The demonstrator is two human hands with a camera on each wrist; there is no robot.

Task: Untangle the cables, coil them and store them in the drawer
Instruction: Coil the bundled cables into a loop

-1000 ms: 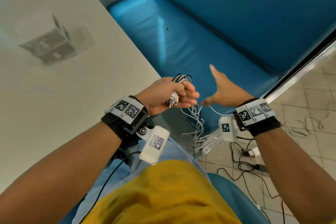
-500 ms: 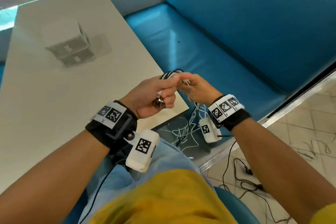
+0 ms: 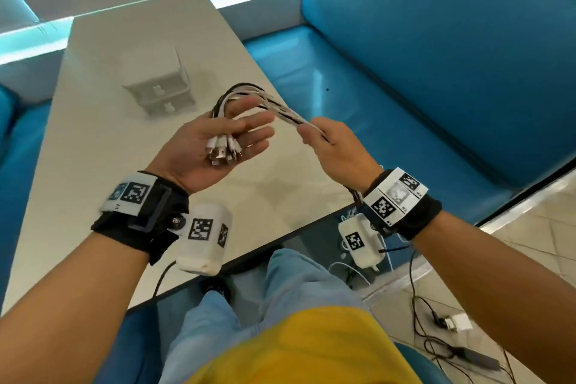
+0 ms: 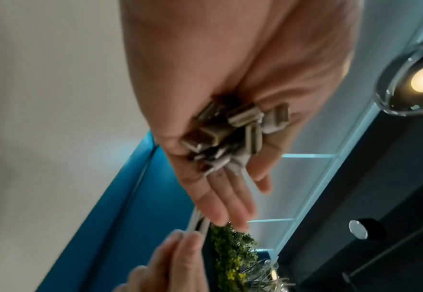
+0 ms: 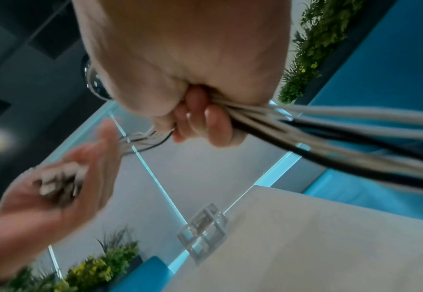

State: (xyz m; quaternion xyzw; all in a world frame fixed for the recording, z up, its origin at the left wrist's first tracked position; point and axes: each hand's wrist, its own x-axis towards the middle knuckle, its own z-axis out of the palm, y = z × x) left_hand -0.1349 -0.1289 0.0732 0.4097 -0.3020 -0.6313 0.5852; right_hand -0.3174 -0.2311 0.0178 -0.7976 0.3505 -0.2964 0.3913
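Note:
A bundle of white and black cables [image 3: 246, 89] loops round the back of my left fingers, and its connectors [image 3: 223, 150] lie in my upturned left palm. My left hand [image 3: 199, 146] is held flat over the table with straight fingers [image 4: 225, 199]; the plugs [image 4: 232, 136] are heaped at the base of the fingers. My right hand [image 3: 330, 146] grips the same bundle a little to the right, fingers curled round the strands [image 5: 330, 126], which trail down past the wrist. A small white two-drawer unit [image 3: 162, 93] stands on the table beyond my left hand, both drawers closed.
The white table [image 3: 93, 150] runs away to the left. A blue bench seat [image 3: 405, 87] fills the right side. Black cables [image 3: 436, 337] and a white adapter [image 3: 458, 323] lie on the tiled floor at the lower right. My knees are under the table's near edge.
Both hands have risen over the table. My left hand has gone from a fist to a flat, upturned palm. My right hand has drawn the bundle away to the right.

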